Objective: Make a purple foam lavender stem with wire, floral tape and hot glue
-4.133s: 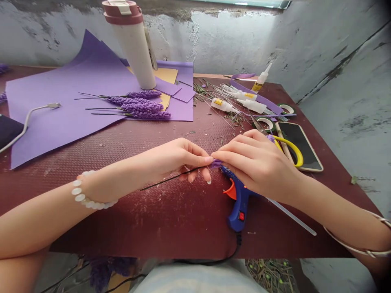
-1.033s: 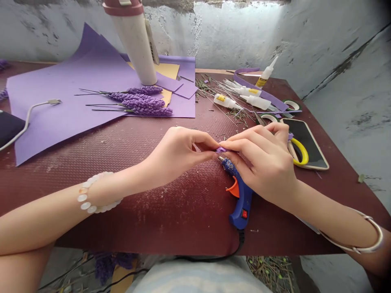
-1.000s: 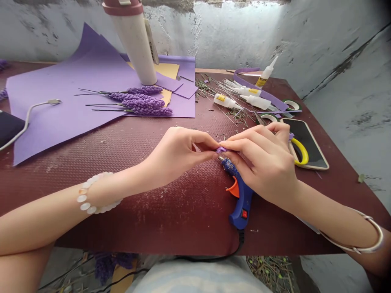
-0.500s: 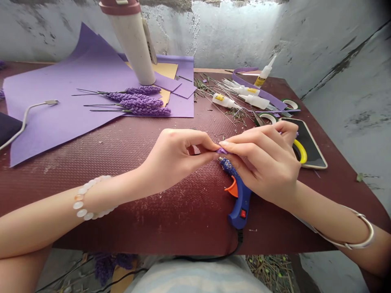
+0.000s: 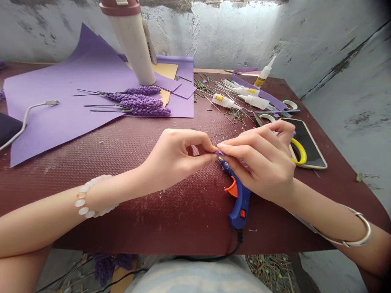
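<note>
My left hand [image 5: 180, 156] comes in from the left, thumb and index finger pinched on one side of a small purple piece [image 5: 219, 152]. My right hand [image 5: 265, 158] pinches the same piece from the other side, so the fingertips of both almost meet. Most of the piece is covered by fingers, and its material is hard to tell. Just below lies a blue glue gun [image 5: 242, 199] with an orange trigger, its nozzle end close under the fingertips. A bit of purple [image 5: 294, 133] also shows by the curled fingers of my right hand.
Purple flower sprigs [image 5: 139, 103] lie on a large purple sheet [image 5: 61, 97] beside a white tumbler [image 5: 134, 49]. Small glue bottles [image 5: 224, 100], wires and clippings crowd the back right. A yellow loop handle [image 5: 301, 152] rests over a phone [image 5: 316, 150]. The gun's cord [image 5: 235, 248] crosses the front edge.
My right hand has shifted slightly left, and the purple piece has moved a little left with it. My left hand has hardly moved; both keep their pinch.
</note>
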The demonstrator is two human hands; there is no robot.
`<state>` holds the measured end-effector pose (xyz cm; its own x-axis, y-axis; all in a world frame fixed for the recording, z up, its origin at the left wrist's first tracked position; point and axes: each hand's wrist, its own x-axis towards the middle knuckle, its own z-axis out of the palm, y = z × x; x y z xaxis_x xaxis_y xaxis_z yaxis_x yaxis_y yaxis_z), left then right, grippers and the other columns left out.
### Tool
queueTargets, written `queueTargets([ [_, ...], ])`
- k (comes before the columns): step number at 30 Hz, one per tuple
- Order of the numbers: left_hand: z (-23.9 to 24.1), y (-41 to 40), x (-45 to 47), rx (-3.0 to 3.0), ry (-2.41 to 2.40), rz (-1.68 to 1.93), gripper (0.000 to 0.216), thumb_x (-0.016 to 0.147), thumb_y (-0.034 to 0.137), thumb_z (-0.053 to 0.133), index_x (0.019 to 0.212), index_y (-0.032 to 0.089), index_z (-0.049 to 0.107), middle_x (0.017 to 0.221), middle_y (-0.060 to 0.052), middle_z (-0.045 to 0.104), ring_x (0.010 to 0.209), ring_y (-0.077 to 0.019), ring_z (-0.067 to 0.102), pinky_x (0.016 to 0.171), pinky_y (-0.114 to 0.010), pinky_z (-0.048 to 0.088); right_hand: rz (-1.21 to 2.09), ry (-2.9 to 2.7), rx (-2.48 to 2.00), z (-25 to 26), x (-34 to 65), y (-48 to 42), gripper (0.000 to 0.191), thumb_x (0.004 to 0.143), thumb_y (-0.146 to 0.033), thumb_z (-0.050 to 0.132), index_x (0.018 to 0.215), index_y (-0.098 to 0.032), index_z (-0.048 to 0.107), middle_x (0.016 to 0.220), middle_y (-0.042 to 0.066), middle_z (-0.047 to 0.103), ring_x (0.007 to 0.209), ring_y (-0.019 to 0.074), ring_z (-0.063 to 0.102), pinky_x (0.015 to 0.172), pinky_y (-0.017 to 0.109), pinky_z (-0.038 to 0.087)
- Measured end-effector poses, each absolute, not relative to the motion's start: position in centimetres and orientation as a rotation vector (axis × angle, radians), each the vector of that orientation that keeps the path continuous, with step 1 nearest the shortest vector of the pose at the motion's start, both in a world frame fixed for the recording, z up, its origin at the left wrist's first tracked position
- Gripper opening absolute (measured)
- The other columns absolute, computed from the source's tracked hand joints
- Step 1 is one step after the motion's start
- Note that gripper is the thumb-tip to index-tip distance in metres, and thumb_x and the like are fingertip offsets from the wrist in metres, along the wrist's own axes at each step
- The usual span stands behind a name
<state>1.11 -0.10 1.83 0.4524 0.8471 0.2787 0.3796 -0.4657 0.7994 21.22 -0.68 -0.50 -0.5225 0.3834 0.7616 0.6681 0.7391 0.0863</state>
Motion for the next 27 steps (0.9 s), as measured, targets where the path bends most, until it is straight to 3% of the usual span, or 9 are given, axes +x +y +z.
queueTargets([
  [7,1.3,0.0,1.0,2.152,1.013,0.959,0.006,0.078,0.013,0.066,0.072,0.015,0.067,0.067,0.000,0.068,0.061,-0.0093,0.057,0.057,-0.020,0.044,-0.470,-2.208,-0.813,-0.8,21.3,-0.4,0.012,0.086,-0.019,0.065,0.094,-0.025,0.060,0.086,-0.004,0.073,0.077,0.0145,0.064,0.087,0.039,0.034],
  [12,1.3,0.1,1.1,2.208,1.021,0.979,0.007,0.077,0.011,0.065,0.072,0.015,0.066,0.068,-0.001,0.069,0.061,-0.0096,0.058,0.057,-0.020,0.043,-0.387,-2.190,-0.859,-0.9,21.2,-0.4,0.023,0.086,-0.018,0.064,0.106,-0.026,0.057,0.088,-0.003,0.072,0.081,0.0145,0.064,0.086,0.037,0.036],
  [17,1.0,0.1,1.0,2.283,1.009,0.985,0.007,0.078,0.010,0.063,0.073,0.015,0.065,0.070,-0.001,0.069,0.064,-0.0105,0.059,0.059,-0.020,0.043,-0.345,-2.220,-0.858,-0.9,21.2,-0.5,0.014,0.085,-0.016,0.065,0.094,-0.025,0.058,0.088,-0.004,0.072,0.080,0.0125,0.063,0.089,0.037,0.035],
  [27,0.3,-0.1,1.1,2.622,0.986,1.091,0.012,0.079,0.008,0.061,0.070,0.016,0.062,0.069,-0.001,0.067,0.062,-0.0111,0.057,0.058,-0.022,0.042,-0.304,-2.299,-0.850,-0.7,21.3,-0.7,0.025,0.085,-0.026,0.061,0.109,-0.023,0.054,0.086,0.000,0.070,0.083,0.0187,0.064,0.099,0.047,0.032],
])
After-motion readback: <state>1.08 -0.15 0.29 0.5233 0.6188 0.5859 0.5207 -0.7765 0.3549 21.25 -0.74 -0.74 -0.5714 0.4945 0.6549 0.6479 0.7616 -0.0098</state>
